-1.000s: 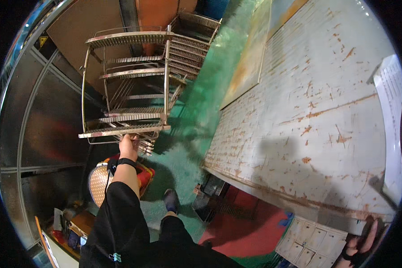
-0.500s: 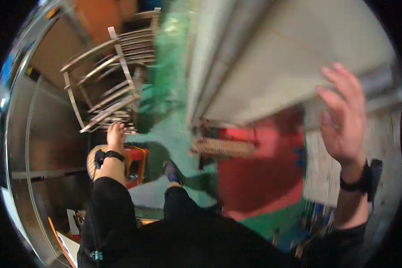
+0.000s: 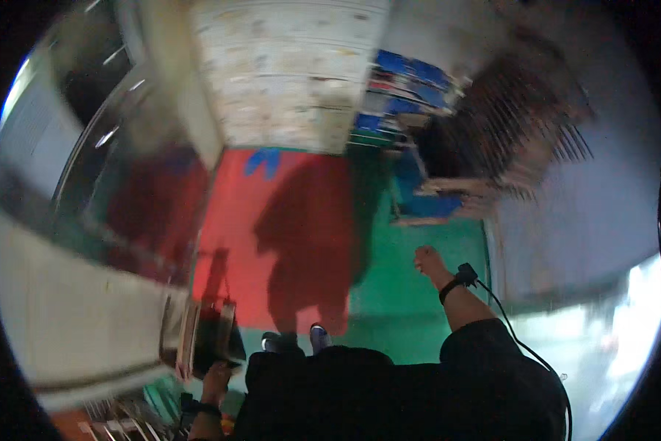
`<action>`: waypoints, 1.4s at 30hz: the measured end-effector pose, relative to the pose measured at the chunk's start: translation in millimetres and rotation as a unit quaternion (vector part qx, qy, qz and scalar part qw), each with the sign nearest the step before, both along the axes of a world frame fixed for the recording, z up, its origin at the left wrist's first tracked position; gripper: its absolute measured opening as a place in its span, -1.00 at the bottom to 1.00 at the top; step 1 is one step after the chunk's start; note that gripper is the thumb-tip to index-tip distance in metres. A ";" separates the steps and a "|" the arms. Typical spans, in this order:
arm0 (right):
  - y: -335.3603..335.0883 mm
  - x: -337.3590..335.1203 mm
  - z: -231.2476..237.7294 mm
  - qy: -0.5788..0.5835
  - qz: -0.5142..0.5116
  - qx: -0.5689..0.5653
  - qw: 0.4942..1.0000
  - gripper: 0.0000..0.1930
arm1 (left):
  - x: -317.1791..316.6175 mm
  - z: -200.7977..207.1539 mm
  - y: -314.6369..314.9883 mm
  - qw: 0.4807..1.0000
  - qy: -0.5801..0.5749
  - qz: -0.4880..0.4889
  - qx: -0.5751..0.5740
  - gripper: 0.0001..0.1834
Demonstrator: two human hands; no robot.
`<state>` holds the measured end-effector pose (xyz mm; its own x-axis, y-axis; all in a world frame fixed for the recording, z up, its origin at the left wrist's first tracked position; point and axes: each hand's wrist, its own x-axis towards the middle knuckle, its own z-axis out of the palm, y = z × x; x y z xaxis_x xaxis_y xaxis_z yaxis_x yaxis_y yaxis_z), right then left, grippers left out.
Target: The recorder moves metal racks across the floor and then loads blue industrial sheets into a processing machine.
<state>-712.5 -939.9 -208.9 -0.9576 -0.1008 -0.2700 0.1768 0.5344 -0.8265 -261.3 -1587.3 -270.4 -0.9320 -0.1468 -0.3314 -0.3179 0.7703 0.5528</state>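
Red flooring [image 3: 231, 206] meets green floor [image 3: 389, 309] across the middle of my remote view, with a white cabinet [image 3: 271, 81] at the far edge and blue marks [image 3: 264, 160] on the red near its base. Motion blur softens nearly everything I see.

My right hand [image 3: 429, 263] hangs over the green floor, fingers curled; I make out nothing in that grip, but cannot tell how tightly it closes. Beyond it, well apart, the comb-like rack [image 3: 521, 117] stands at the upper right with rows of thin rods jutting out. My left hand [image 3: 215, 382] is low on the other side, next to a brown-edged stand [image 3: 189, 342]; I cannot tell whether they touch, nor whether that grip is spread or pinching an edge.

Good handling here, I judge, calls for a tucked right elbow, so the black cord [image 3: 525, 349] from the wristband [image 3: 457, 284] clears those rods. I would also give the left knuckles room beside the stand, and let the view steady before trusting any reach.
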 end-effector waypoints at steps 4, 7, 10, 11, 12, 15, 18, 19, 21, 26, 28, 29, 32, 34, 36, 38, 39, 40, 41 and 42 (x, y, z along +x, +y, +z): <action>109.8 65.4 6.8 -0.175 -0.352 -0.081 0.916 -0.74 | -182.4 76.3 30.5 0.996 -0.070 0.016 0.052 -0.73; 130.5 102.2 44.9 -0.145 -0.382 -0.257 0.876 -0.77 | -256.7 -8.3 -20.8 0.973 0.005 -0.138 0.187 -0.71; 138.7 124.9 71.6 -0.094 -0.493 -0.186 0.845 -0.65 | -385.6 -10.3 21.3 0.972 -0.177 -0.103 0.119 -0.67; 140.1 146.4 72.6 -0.099 -0.510 -0.186 0.834 -0.65 | -409.8 -0.2 40.7 0.968 -0.188 -0.121 0.113 -0.67; 142.4 159.2 73.2 -0.107 -0.523 -0.177 0.827 -0.61 | -438.5 14.8 63.2 0.975 -0.121 -0.169 0.080 -0.65; 155.2 156.6 64.5 -0.114 -0.568 -0.215 0.786 -0.55 | -529.9 78.4 156.4 0.972 -0.059 -0.218 0.066 -0.61; 192.6 122.5 43.1 -0.087 -0.587 -0.265 0.760 -0.52 | -591.0 93.5 231.9 0.969 -0.064 -0.225 0.085 -0.60; 207.3 107.5 34.6 -0.059 -0.587 -0.275 0.759 -0.52 | -605.7 91.2 254.0 0.964 -0.060 -0.246 0.083 -0.59; 241.7 56.8 22.3 -0.073 -0.583 -0.285 0.757 -0.52 | -624.3 82.8 297.7 0.962 -0.076 -0.212 0.155 -0.59; 297.9 -79.5 8.7 -0.118 -0.534 -0.303 0.781 -0.54 | -672.6 47.2 364.5 0.931 -0.073 -0.279 0.225 -0.62; 310.6 -139.2 13.3 -0.100 -0.518 -0.313 0.790 -0.58 | -716.7 44.4 382.7 0.917 -0.061 -0.269 0.288 -0.60; 317.7 -166.3 15.6 -0.103 -0.516 -0.315 0.790 -0.58 | -751.6 46.0 388.2 0.912 -0.042 -0.329 0.240 -0.57; 331.8 -225.7 6.5 -0.078 -0.516 -0.306 0.797 -0.59 | -880.3 78.6 460.9 0.929 0.015 -0.354 0.104 -0.50; 343.1 -257.3 -9.9 -0.079 -0.511 -0.251 0.818 -0.55 | -971.7 105.1 532.7 0.922 0.082 -0.378 0.028 -0.51; 347.6 -271.7 -67.0 -0.046 -0.507 -0.164 0.845 -0.57 | -1063.3 109.4 608.6 0.932 0.059 -0.357 0.031 -0.52; 345.8 -298.9 -86.9 -0.030 -0.486 -0.079 0.870 -0.58 | -1144.4 84.7 658.8 0.939 0.036 -0.325 0.104 -0.54; 328.5 -331.3 -57.3 -0.110 -0.568 -0.285 0.764 -0.57 | -1190.1 59.9 659.4 0.933 0.078 -0.344 0.064 -0.52; 318.1 -361.5 -48.0 -0.188 -0.615 -0.469 0.606 -0.54 | -1232.3 37.2 653.5 0.924 0.119 -0.364 0.022 -0.50; 320.6 -363.0 -55.7 -0.189 -0.636 -0.460 0.590 -0.54 | -1261.6 22.7 682.5 0.918 0.101 -0.381 0.033 -0.50; 319.3 -360.6 -69.8 -0.159 -0.564 -0.404 0.702 -0.57 | -1286.7 15.7 709.5 0.916 0.071 -0.394 0.000 -0.47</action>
